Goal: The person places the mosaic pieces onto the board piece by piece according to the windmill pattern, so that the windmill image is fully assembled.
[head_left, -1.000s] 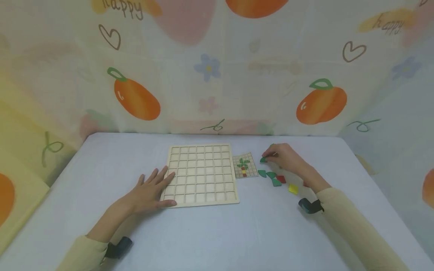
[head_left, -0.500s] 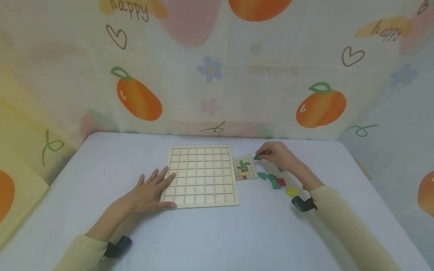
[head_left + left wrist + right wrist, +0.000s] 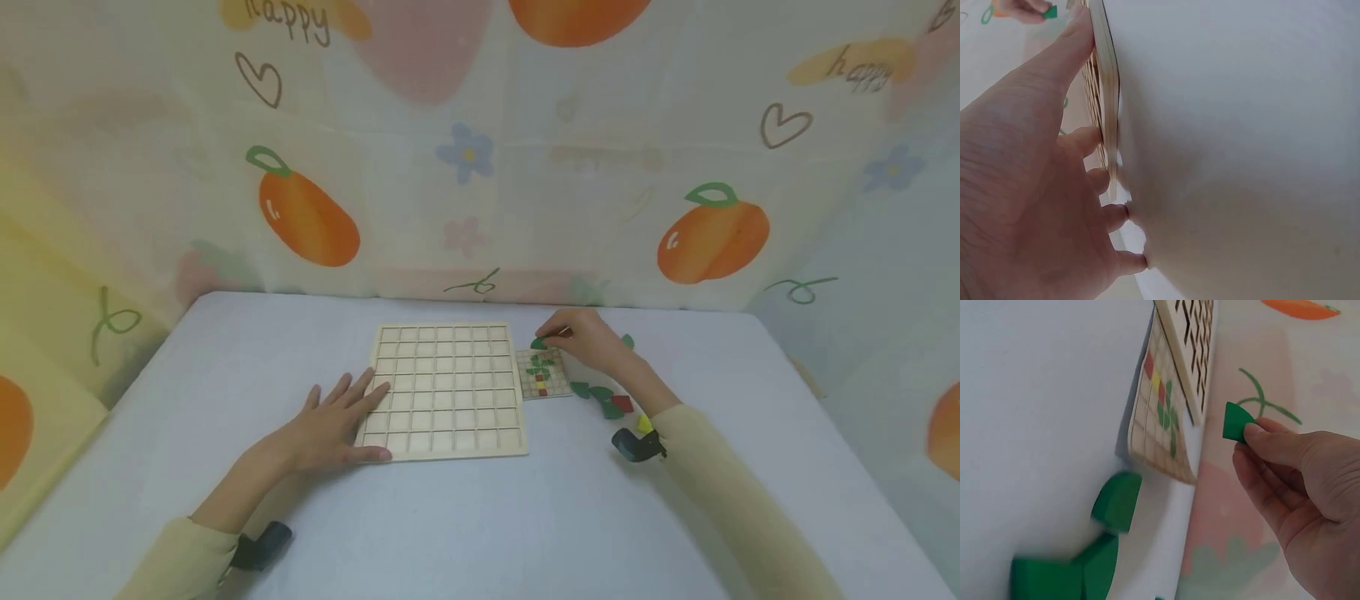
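Observation:
My right hand (image 3: 588, 337) pinches a green quarter-circle piece (image 3: 1237, 422) between thumb and fingers, raised above the far edge of a small pattern card (image 3: 558, 382). The card shows a green, red and yellow figure on a grid and lies against the right side of a wooden grid board (image 3: 442, 392). My left hand (image 3: 322, 433) rests spread on the board's left edge. In the left wrist view its thumb and some fingers touch the board (image 3: 1107, 94), while other fingertips reach the tabletop.
Right of the card lie several green pieces (image 3: 601, 392), a red square (image 3: 622, 403) and a yellow square (image 3: 644, 423) partly hidden by the right wrist camera (image 3: 636, 445). Another green piece (image 3: 627, 341) lies behind the right hand. A printed curtain (image 3: 480, 192) hangs behind the white table (image 3: 480, 525).
My right hand has moved left with the green quarter-circle piece, from beside the loose pieces to above the card's far edge. The left hand has stayed on the board.

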{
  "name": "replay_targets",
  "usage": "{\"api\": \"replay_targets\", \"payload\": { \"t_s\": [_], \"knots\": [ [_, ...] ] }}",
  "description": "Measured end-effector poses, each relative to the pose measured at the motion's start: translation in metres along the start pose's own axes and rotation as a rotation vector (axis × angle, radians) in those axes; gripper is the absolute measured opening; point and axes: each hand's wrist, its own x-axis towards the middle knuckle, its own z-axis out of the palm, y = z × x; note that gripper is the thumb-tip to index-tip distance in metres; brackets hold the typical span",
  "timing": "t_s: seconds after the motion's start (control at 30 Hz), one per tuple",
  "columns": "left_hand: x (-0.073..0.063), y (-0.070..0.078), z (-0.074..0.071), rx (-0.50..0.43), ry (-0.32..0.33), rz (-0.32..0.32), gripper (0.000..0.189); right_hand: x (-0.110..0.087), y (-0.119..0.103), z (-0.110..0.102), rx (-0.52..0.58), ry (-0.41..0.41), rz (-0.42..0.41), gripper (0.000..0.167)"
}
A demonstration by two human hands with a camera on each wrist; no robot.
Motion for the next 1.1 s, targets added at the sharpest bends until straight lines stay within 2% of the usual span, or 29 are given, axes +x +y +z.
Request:
{"api": "replay_targets", "payload": {
  "t_s": [0.43,0.63,1.1],
  "knots": [
    [0.001,-0.003,0.000,0.004,0.004,0.009,0.104,0.035,-0.034,0.019,0.012,-0.048,-0.083,0.016],
    [-0.001,-0.003,-0.001,-0.010,0.009,0.012,0.103,0.048,-0.034,0.031,0.022,-0.071,-0.051,0.017],
    [-0.003,-0.002,-0.001,-0.027,0.010,0.022,0.100,0.068,-0.032,0.053,0.155,-0.076,0.010,0.018]
  ]
}}
